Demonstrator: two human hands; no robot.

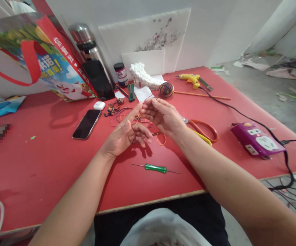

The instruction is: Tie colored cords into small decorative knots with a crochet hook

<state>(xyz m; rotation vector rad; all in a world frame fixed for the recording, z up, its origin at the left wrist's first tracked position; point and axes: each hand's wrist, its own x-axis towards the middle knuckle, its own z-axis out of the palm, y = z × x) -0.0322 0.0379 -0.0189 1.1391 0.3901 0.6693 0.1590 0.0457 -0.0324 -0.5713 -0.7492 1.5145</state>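
Observation:
My left hand (123,136) is raised over the red table, index finger stretched out and the other fingers loosely curled, with multicoloured yarn (117,118) running about them. My right hand (164,116) is beside it, its fingertips close to the left index fingertip. Its thumb and fingers are drawn together on a thin dark strand of the yarn, mostly hidden. Loose loops of this yarn lie behind and below the hands. A green-handled double-ended hook (155,168) lies in front of them. Orange-and-yellow-handled scissors (204,130) lie partly behind my right forearm.
A yarn ball (166,89), white textured object (145,77), yellow glue gun (190,80) and wooden stick (204,95) lie at the back. A purple power socket (259,140) with a black cable is right. A phone (86,124), earbud case (99,105) and bag (60,68) are left.

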